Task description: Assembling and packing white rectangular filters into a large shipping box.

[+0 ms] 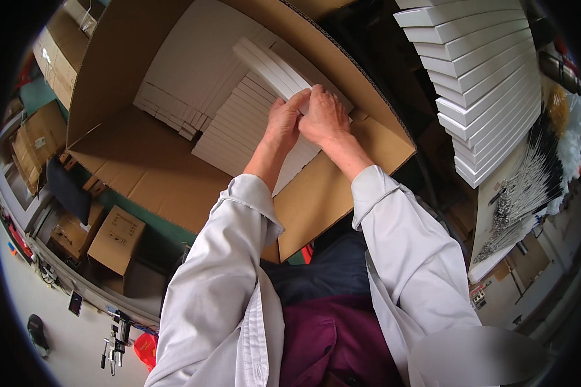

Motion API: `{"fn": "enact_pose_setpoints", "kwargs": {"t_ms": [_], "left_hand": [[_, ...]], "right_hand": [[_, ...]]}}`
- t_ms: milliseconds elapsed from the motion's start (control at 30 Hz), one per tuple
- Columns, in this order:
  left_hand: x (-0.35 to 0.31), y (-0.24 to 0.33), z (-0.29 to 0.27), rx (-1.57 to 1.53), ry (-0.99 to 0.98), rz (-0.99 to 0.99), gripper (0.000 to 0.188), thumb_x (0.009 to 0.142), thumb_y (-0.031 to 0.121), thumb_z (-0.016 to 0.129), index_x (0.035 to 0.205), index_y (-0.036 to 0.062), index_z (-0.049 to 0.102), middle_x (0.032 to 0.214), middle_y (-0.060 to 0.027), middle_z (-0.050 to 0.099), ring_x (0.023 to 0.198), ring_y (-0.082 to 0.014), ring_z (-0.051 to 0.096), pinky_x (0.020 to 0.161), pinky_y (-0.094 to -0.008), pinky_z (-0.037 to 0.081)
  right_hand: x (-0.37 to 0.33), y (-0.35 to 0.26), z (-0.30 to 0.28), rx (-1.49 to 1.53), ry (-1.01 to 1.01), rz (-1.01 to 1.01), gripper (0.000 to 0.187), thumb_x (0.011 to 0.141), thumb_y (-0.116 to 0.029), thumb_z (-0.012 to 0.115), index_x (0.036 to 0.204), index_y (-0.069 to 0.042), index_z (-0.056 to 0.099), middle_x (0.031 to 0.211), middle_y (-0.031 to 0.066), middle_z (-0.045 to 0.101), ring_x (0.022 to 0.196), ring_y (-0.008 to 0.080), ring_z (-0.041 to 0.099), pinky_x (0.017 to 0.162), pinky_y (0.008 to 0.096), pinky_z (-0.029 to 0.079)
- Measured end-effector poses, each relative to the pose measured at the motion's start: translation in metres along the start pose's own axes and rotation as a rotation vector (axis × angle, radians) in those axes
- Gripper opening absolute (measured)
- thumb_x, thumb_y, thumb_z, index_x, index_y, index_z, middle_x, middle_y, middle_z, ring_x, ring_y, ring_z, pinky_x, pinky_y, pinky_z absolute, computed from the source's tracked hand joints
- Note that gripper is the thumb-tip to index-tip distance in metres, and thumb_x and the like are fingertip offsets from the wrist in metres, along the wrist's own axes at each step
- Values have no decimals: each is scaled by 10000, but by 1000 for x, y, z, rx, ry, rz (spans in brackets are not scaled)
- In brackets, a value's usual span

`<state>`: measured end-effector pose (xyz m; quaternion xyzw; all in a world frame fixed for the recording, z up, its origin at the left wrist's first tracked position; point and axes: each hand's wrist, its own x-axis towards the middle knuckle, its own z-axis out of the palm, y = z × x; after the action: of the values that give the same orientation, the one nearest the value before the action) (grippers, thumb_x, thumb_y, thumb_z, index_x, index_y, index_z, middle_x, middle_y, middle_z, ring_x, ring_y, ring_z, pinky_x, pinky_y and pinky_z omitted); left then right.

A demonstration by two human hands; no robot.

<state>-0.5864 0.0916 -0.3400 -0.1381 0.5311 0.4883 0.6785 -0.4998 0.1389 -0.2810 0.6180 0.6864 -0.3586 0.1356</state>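
A large brown cardboard carton (145, 171) stands open before me, with rows of flat white boxes (232, 132) packed inside. Both hands reach into its right part. There, several slim white boxes (271, 66) lie side by side, slanting from upper left to lower right. Their near ends are in my hands. My left hand (283, 122) is closed on them, thumb and fingers at the end. Right beside it, my right hand (326, 116) is closed too, its fingers curled over the same ends. The undersides of the boxes and my fingertips are partly hidden.
A tall stack of white boxes (478, 84) rises at the right. Below it, a bundle of thin metal-like rods (519, 193) lies on a white board. Brown cartons (116, 238) stand at the left. The carton's near flap (329, 206) folds out toward me.
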Motion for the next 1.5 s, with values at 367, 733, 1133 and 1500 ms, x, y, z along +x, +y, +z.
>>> {"fn": "enact_pose_setpoints", "kwargs": {"t_ms": [367,733,1133,1500], "left_hand": [[-9,97,-18,1704,312,968,663,823,159,771,1398,51,459,1391,-236,513,1246,-381,541,1023,-460,482],[67,147,-9,2293,-143,1061,672,763,18,677,1402,107,492,1445,-213,457,1336,-376,443,1125,-486,362],[65,153,-19,2354,-512,1198,369,773,1,648,1134,69,606,999,-125,651,1097,-304,586,1014,-447,428],[52,219,-54,2361,-419,1186,462,693,13,755,1116,44,573,1065,-137,631,1054,-328,589,952,-430,466]], "right_hand": [[25,54,18,15,269,-199,565,744,-95,747,1240,7,495,1218,239,598,1203,407,534,1051,473,422],[29,66,50,-5,456,-274,650,729,-65,752,1312,-20,467,1288,196,570,1214,378,524,1069,474,386],[29,57,50,-35,398,-291,660,741,-90,751,1329,-25,461,1307,187,561,1223,359,519,1062,466,387],[39,82,75,-76,186,255,633,832,-268,691,1344,36,474,1389,210,522,1323,367,458,1130,458,331]]}}
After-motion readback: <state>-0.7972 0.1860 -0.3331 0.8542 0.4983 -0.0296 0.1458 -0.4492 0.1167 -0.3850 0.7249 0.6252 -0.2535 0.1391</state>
